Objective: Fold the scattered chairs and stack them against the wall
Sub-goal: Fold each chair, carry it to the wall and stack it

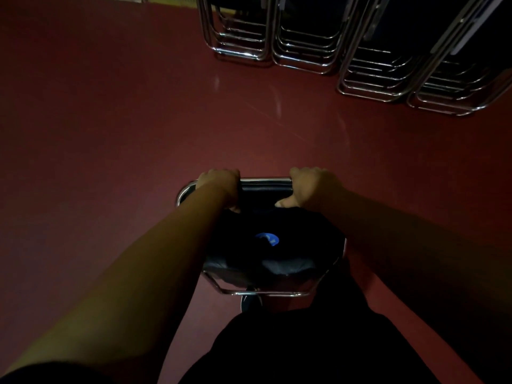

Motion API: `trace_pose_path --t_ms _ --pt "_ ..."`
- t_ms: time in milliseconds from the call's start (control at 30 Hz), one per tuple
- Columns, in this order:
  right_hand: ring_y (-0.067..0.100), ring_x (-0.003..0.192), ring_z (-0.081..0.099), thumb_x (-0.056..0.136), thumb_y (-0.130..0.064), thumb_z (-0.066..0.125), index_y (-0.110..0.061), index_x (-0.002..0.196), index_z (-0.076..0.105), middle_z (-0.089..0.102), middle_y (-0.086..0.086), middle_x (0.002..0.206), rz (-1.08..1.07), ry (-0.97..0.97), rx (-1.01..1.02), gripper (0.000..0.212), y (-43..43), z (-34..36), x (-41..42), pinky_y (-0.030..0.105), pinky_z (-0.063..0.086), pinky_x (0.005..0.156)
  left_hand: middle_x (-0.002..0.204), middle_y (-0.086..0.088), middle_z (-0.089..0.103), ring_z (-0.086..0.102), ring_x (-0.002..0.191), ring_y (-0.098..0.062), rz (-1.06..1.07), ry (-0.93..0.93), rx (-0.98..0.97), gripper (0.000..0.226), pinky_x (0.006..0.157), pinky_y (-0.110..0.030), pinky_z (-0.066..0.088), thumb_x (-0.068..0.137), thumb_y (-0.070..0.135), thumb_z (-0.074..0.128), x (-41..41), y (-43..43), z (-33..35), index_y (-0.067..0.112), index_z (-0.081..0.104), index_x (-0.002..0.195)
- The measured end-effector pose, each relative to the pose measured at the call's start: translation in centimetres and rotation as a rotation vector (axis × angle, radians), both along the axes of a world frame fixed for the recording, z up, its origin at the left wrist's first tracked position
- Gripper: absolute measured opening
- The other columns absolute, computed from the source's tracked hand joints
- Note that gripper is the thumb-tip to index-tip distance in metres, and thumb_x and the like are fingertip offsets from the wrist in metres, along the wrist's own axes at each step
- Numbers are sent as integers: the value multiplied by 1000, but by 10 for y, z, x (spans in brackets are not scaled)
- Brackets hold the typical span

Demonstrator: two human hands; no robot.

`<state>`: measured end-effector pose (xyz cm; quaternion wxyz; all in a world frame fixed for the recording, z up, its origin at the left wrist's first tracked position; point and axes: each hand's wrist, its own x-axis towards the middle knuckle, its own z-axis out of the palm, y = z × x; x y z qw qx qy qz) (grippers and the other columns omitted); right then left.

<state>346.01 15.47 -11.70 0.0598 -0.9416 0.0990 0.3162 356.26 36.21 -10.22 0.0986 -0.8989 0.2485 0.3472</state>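
Left hand, right hand fingers clasp top edge of chair; open floor ahead.

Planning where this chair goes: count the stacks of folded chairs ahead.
4 stacks in a row at top: leftmost, second, third, rightmost. More may lie offscreen.

Black chrome-framed chair near folded stacked chairs.
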Motion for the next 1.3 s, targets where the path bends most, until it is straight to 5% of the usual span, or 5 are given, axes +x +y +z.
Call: trace_pose_path --t_ms 333,567,800,967,1300 --pt "37 122 61 72 -88 69 -15 150 44 60 15 142 -99 65 214 111 -171 -21 58 40 48 93 123 -2 69 66 116 -30 21 18 150 76 83 -40 48 65 42 99 68 -184 6 23 63 128" --pt "22 94 64 58 -84 79 -21 116 64 66 -2 109 -179 -175 342 87 -290 19 136 35 54 79 126 -2 66 66 117 -30 -11 -75 166 76 80 -42 47 67 41 98 153 -303 62 27 60 131" --pt "32 103 64 67 -80 79 -20 111 59 67 6 111 -119 -328 171 77 -382 56 218 40 47 85 139 -6 61 59 128 -32 -94 -261 15 68 104 -46 45 82 45 85 231 -390 84 21 55 138" --pt "31 96 62 73 -87 67 -23 97 48 66 4 102 -154 -423 52 71 -410 42 233 43 42 81 147 -10 52 48 137 -32 -218 -344 49 103 112 -51 36 70 73 81 270 -439 55 14 43 146" --pt "35 110 63 73 -91 63 -16 121 55 66 7 116 -175 -180 -32 90 -403 26 358 43 48 91 138 -8 59 52 130 -33 -186 -273 -117 91 110 -53 36 65 70 86 387 -425 17 18 53 132"
